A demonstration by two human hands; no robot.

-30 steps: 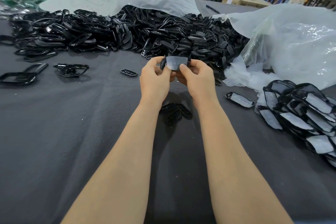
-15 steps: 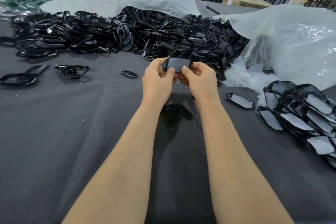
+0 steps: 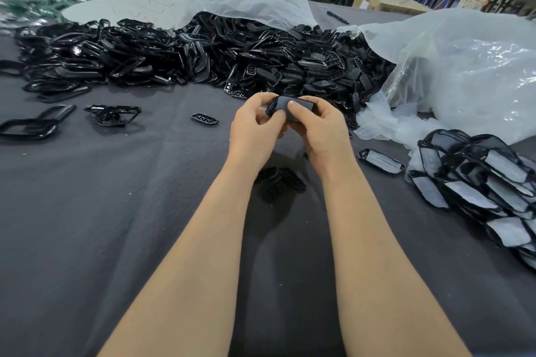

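Centrally, I hold my left hand (image 3: 255, 132) and right hand (image 3: 323, 132) close together, both pinching one grey-faced black part (image 3: 282, 102) (my right thumb lies on its grey face), which sits raised just in front of the heap of black parts (image 3: 203, 58).

Both hands, left (image 3: 255, 130) and right (image 3: 322, 133), grip a black plastic part (image 3: 290, 106) above the table (image 3: 116, 211).
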